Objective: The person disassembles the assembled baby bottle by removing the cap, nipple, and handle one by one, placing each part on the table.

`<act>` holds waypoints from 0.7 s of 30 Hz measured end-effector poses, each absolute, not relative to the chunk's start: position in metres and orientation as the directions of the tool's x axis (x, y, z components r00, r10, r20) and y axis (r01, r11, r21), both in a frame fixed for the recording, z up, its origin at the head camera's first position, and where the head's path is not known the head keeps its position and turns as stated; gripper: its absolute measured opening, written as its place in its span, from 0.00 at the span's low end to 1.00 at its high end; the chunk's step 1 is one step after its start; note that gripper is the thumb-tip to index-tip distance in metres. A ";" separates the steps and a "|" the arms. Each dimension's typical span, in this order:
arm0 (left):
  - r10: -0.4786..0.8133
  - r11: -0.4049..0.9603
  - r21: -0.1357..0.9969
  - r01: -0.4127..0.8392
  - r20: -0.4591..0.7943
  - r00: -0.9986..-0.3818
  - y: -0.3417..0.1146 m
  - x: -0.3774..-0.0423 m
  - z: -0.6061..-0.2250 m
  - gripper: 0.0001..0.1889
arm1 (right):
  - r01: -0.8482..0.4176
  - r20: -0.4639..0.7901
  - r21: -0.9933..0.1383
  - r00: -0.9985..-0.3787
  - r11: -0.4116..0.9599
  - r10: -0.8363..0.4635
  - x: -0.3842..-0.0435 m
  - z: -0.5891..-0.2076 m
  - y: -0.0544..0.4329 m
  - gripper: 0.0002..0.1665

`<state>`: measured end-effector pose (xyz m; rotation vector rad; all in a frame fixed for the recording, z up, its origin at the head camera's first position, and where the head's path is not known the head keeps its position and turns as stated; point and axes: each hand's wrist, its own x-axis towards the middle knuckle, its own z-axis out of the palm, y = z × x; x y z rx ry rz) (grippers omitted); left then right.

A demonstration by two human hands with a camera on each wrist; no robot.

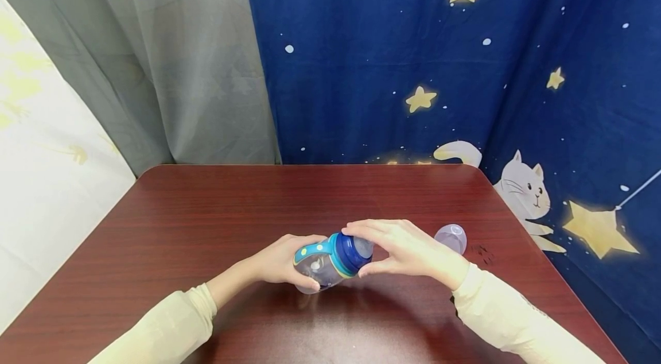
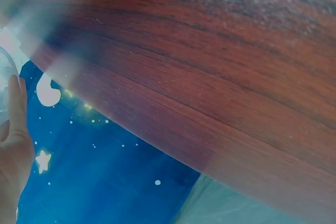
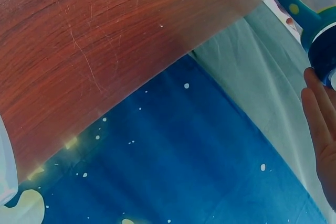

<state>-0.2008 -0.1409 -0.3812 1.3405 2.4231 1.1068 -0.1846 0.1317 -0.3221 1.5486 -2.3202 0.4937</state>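
Note:
A clear baby bottle [image 1: 322, 272] with a light-blue, yellow-dotted handle [image 1: 315, 249] is tilted over the table, its top to the right. My left hand [image 1: 284, 260] grips the body from the left, the thumb along its near side. In the left wrist view only the edge of this hand [image 2: 16, 150] shows. My right hand [image 1: 400, 246] spans the dark-blue collar [image 1: 351, 254], fingers on the far side and thumb on the near side. Seen from the right wrist, the fingertips [image 3: 311, 77] meet the collar's edge. A translucent tip [image 1: 364, 247] sticks out of the collar.
On the brown table [image 1: 258, 197], a clear domed cap [image 1: 451, 237] lies right of the right hand, with small dark marks [image 1: 484, 254] beside it. Behind the table hang a grey curtain [image 1: 201, 65] and a blue starry curtain [image 1: 361, 65].

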 end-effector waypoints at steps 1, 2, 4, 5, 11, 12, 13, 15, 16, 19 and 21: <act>0.785 0.327 0.672 0.665 0.199 -0.587 -0.141 -0.201 -0.381 0.35 | -0.927 0.429 -0.114 -0.371 0.358 -0.824 -0.184 -0.322 0.132 0.40; 0.785 0.328 0.674 0.662 0.196 -0.588 -0.141 -0.201 -0.382 0.35 | -0.927 0.424 -0.117 -0.372 0.358 -0.825 -0.184 -0.322 0.132 0.40; 0.786 0.328 0.675 0.661 0.194 -0.587 -0.141 -0.201 -0.382 0.35 | -0.927 0.417 -0.117 -0.372 0.356 -0.829 -0.184 -0.322 0.133 0.40; 0.786 0.327 0.676 0.660 0.193 -0.587 -0.141 -0.201 -0.382 0.34 | -0.929 0.417 -0.115 -0.367 0.352 -0.832 -0.184 -0.322 0.133 0.39; 0.785 0.326 0.683 0.653 0.190 -0.590 -0.141 -0.200 -0.383 0.34 | -0.933 0.416 -0.109 -0.356 0.343 -0.837 -0.184 -0.322 0.133 0.39; 0.784 0.326 0.686 0.650 0.188 -0.592 -0.141 -0.200 -0.383 0.34 | -0.933 0.415 -0.108 -0.355 0.342 -0.838 -0.184 -0.322 0.133 0.39; 0.785 0.321 0.689 0.649 0.190 -0.589 -0.141 -0.199 -0.382 0.34 | -0.933 0.413 -0.106 -0.355 0.343 -0.839 -0.184 -0.322 0.133 0.39; 0.785 0.311 0.698 0.645 0.194 -0.589 -0.140 -0.195 -0.375 0.33 | -0.934 0.409 -0.102 -0.354 0.343 -0.841 -0.184 -0.322 0.133 0.39; 0.785 0.305 0.702 0.643 0.197 -0.588 -0.139 -0.192 -0.371 0.32 | -0.935 0.409 -0.097 -0.349 0.340 -0.843 -0.185 -0.322 0.134 0.39; 0.787 0.294 0.712 0.638 0.199 -0.584 -0.136 -0.183 -0.356 0.31 | -0.935 0.407 -0.092 -0.349 0.342 -0.844 -0.185 -0.321 0.134 0.38; 0.787 0.299 0.714 0.633 0.191 -0.587 -0.135 -0.180 -0.350 0.31 | -0.937 0.408 -0.091 -0.344 0.337 -0.846 -0.185 -0.321 0.134 0.38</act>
